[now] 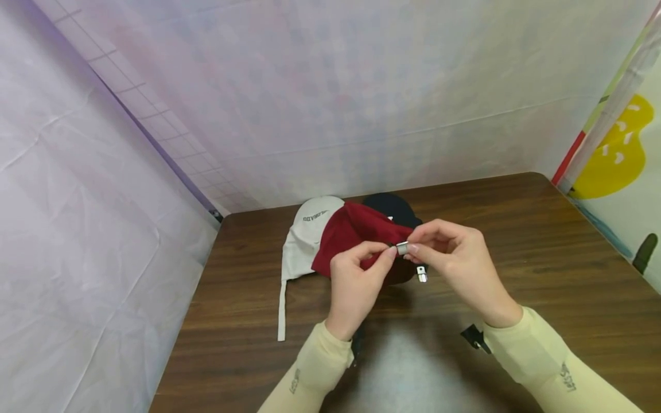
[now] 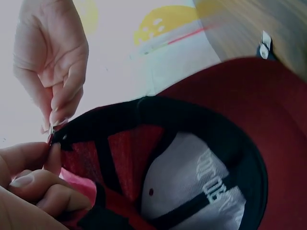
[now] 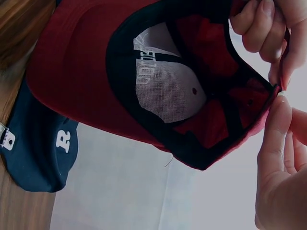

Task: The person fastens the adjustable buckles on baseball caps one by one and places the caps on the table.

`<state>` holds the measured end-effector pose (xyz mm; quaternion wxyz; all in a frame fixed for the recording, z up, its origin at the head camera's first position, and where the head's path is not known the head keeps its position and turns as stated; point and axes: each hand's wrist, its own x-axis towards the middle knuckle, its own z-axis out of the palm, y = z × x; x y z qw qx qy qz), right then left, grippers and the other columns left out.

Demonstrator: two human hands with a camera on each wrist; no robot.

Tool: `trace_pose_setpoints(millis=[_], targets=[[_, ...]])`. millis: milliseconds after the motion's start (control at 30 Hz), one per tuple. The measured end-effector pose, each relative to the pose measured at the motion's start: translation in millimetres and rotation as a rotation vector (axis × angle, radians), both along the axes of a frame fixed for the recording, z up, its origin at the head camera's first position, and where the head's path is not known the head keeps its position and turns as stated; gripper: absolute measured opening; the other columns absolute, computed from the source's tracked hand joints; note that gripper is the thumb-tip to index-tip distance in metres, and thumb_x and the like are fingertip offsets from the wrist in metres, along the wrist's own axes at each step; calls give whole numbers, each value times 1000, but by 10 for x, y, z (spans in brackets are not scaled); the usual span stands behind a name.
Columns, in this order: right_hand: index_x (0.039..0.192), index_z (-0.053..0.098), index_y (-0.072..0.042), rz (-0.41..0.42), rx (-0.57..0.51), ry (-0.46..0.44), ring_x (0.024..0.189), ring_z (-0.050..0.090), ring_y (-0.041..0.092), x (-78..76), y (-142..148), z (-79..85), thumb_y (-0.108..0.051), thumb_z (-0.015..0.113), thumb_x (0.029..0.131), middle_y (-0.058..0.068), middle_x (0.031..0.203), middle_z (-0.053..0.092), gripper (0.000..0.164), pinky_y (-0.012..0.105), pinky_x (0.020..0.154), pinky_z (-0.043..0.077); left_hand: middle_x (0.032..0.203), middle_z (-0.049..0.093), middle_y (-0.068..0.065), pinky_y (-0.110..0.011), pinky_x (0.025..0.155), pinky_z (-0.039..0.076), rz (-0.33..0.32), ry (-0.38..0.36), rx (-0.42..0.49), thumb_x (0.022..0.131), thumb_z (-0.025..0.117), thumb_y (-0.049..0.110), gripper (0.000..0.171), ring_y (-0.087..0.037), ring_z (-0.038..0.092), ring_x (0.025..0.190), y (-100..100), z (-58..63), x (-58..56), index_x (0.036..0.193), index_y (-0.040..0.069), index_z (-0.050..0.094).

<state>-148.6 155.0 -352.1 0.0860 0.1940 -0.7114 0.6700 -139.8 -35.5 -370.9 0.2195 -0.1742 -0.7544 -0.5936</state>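
A dark red baseball cap point(image 1: 355, 226) is held up above the table, its inside facing the wrist cameras. Where its back strap fastens, my left hand point(image 1: 356, 281) pinches the strap between thumb and forefinger. Close beside those fingertips, my right hand point(image 1: 461, 264) pinches a small silver metal buckle point(image 1: 402, 248) with thumb and forefinger. A dark sweatband point(image 3: 125, 91) and pale lining with white lettering point(image 3: 165, 91) show inside the cap. In the left wrist view the fingertips of both hands almost meet at the strap, and they partly cover the buckle.
Behind the red cap lie a white cap point(image 1: 315, 221) with dark lettering, its strap trailing toward the front, and a navy cap point(image 3: 43, 139) with a white R. A metal strap clip point(image 1: 422, 273) lies near the navy cap. White sheeting point(image 1: 361, 97) hangs behind the brown table point(image 1: 232, 321).
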Motion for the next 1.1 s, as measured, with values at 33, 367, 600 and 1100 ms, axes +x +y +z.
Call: trace_pose_setpoints(millis=[33,367,600,1100], targets=[[96,72,-9,0,5,1,78,71,34,0,-1,0,-11,79,87,13,92,72,12,39,72,59,80,71,13,-27,53,46,0,9,-14,92,76,25,9,-10,57,64,-5,5,1,94,16,80],[103,73,-7,21,17,-4,80,73,33,-16,-7,-28,-8,79,87,14,95,74,17,38,72,59,82,71,14,-24,52,43,9,20,-100,93,74,22,8,-7,54,62,-32,26,-3,95,16,79],[108,74,-8,37,11,-31,82,74,30,-27,2,-32,-12,80,87,12,96,75,22,39,73,59,82,71,17,-24,49,40,45,57,-127,92,76,26,8,-5,52,59,-45,21,-13,93,19,80],[99,71,0,115,-40,-168,82,72,32,-76,28,-71,-12,81,86,22,95,70,20,42,76,59,73,64,13,-25,54,44,-11,23,-100,89,79,23,6,-9,54,63,-86,23,-40,89,17,81]])
